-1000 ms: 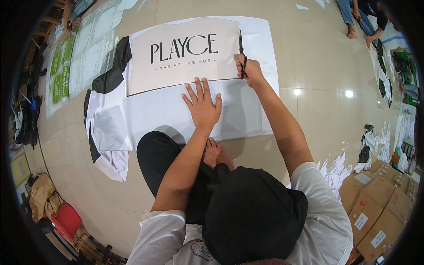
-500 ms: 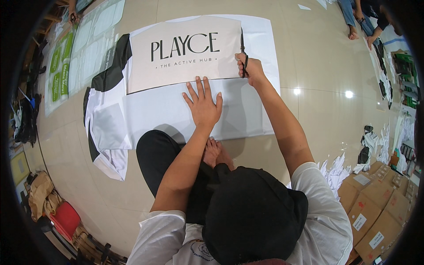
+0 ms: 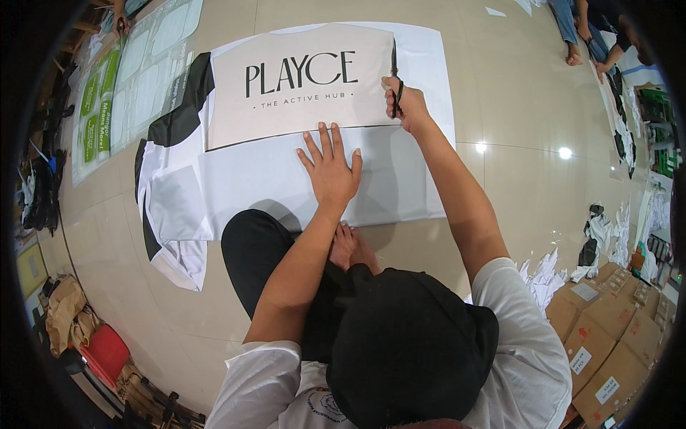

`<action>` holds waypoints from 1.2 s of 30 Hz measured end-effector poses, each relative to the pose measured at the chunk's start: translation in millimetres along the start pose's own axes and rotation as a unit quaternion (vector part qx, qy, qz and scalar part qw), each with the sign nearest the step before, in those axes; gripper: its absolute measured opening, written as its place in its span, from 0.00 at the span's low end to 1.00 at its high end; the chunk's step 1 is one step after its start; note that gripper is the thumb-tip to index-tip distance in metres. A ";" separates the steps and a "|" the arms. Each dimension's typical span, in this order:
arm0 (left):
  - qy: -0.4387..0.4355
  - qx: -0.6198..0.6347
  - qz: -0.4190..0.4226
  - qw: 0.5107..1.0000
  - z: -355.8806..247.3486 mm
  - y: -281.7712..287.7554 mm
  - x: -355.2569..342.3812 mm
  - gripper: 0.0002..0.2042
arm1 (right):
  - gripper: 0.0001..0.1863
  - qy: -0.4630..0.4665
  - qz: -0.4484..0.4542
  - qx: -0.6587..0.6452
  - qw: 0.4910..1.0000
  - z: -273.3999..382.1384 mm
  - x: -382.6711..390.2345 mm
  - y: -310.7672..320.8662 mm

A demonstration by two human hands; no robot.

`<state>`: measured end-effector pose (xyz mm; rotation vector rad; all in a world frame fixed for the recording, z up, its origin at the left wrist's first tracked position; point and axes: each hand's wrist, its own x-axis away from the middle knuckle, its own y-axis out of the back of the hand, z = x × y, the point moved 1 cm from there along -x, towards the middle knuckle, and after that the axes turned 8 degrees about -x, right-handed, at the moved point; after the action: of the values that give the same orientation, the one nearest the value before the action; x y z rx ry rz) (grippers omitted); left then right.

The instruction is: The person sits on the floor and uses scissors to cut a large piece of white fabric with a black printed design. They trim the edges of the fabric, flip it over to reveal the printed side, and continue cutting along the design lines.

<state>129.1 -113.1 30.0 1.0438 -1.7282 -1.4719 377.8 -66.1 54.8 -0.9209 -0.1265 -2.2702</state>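
Observation:
With my right hand (image 3: 410, 106) I grip black-handled scissors (image 3: 395, 89), their blades pointing away from me along the right edge of a beige printed panel (image 3: 300, 111). The panel bears dark lettering and lies on a large white sheet (image 3: 286, 179) spread over the floor. My left hand (image 3: 331, 163) rests flat with fingers spread, its fingertips at the panel's near edge. Black-and-white fabric pieces (image 3: 171, 193) lie at the sheet's left side. How far the blades are apart cannot be made out.
Clear plastic sheets with green printed strips (image 3: 107, 107) lie at the far left. Cardboard boxes (image 3: 600, 343) and white scraps (image 3: 539, 279) stand at the right. Another person (image 3: 593, 36) sits at the far right, and a person's hand (image 3: 123, 25) shows at the far left.
My right hand and the scissors have moved slightly away from me along the panel's right edge. My left hand stays flat in nearly the same place.

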 end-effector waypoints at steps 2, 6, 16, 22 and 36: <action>0.000 0.000 0.000 1.000 0.4 0.1 0.1 0.39 | 0.17 -0.003 0.002 -0.003 1.000 2.7 -3.0 -1.5; 0.002 0.003 0.005 1.000 0.3 1.2 -0.1 0.40 | 0.16 -0.005 0.003 -0.011 1.000 2.7 -8.7 -3.2; 0.010 -0.001 0.020 1.000 -0.4 3.5 -0.3 0.40 | 0.17 0.009 0.017 0.001 1.000 -2.6 -16.0 -1.5; 0.008 0.001 0.019 1.000 -0.3 3.8 -0.8 0.40 | 0.18 0.001 0.009 -0.020 1.000 9.4 -19.8 -8.9; 0.009 0.003 0.030 0.999 -0.1 4.5 -0.8 0.40 | 0.16 0.007 0.028 -0.015 0.999 12.9 -30.7 -9.4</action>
<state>128.8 -112.2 34.4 0.9957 -1.7367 -1.4164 395.5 -37.7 46.0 -0.9133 -0.0601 -2.2326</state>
